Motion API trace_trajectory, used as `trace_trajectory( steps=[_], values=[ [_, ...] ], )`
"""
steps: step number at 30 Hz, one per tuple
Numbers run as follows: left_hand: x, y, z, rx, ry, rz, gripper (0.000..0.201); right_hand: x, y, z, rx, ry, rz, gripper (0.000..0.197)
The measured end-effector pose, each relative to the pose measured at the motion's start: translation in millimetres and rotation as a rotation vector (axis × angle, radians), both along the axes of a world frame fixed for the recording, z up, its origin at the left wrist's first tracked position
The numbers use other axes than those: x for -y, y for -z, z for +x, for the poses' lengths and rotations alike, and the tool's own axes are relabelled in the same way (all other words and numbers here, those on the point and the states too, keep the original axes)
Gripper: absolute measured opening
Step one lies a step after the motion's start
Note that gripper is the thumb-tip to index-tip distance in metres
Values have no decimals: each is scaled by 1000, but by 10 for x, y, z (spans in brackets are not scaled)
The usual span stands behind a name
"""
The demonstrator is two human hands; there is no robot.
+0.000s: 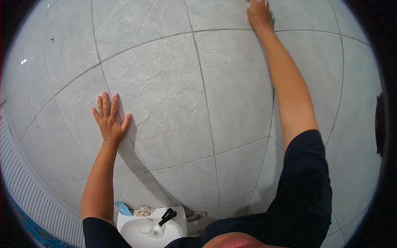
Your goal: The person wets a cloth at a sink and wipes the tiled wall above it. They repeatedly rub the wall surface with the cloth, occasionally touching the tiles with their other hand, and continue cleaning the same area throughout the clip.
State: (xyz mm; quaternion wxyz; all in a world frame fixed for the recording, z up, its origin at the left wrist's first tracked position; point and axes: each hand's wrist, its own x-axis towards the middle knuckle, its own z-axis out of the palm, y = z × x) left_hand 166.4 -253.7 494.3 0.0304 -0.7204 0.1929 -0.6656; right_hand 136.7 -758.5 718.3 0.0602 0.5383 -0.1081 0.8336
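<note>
My left hand (109, 119) lies flat against the grey tiled wall (169, 95), its fingers spread and nothing in it. High up at the top edge of the view, my right hand (259, 15) is at the same wall with its arm stretched out. Its fingers are curled, and what they close on is mostly hidden and cut off by the frame. Wet, whitish streaks, like suds, cover the tiles between and above my hands, with curved strokes at the upper left.
Below my left arm stands a white washbasin (180, 221) with a black tap (168, 215). A blue packet (123, 208) and a crumpled beige cloth-like thing (144, 211) rest on its rim. A white slatted panel (35, 192) is at the left; a dark object (379, 124) at the far right.
</note>
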Motion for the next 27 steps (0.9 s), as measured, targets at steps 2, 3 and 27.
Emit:
trace_trajectory(
  steps=[2,3,27],
  values=[
    [-2,9,14,6,10,-2,68,21,-299,-34,-39,-33,32,32],
    [21,11,32,7,23,-4,68,33,-384,-80,-60,-42,48,31],
    [-112,21,-10,-22,-13,5,69,-2324,1596,149,-64,-294,-502,14]
  ],
)
